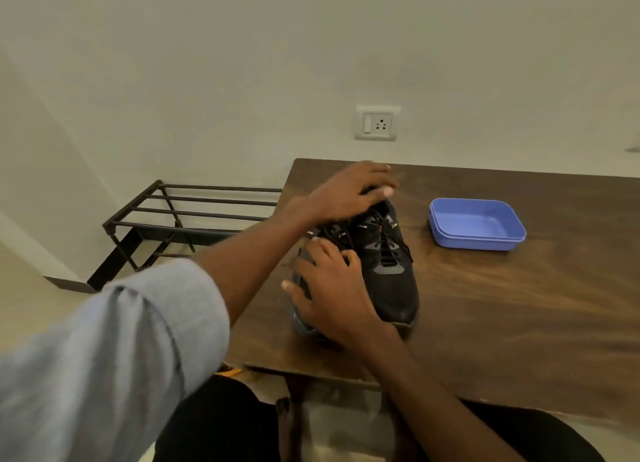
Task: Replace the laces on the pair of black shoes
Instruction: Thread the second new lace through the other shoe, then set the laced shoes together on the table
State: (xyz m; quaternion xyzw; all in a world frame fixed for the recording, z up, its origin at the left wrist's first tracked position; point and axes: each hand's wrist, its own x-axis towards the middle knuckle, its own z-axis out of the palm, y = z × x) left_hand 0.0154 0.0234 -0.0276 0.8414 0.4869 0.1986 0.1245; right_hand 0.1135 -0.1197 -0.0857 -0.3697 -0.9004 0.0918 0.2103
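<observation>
On the dark wooden table [519,305], the left hand [349,193] rests loosely curled over the heels of the pair of black mesh shoes [388,271], while the right hand [329,288] spreads its fingers across the nearer-left shoe. The black laces [389,245] look fully threaded, so unlacing appears not yet begun. The blue plastic tray [478,224] sits apart to the right.

1 head view, looking forward-down, close over table [519,305].
</observation>
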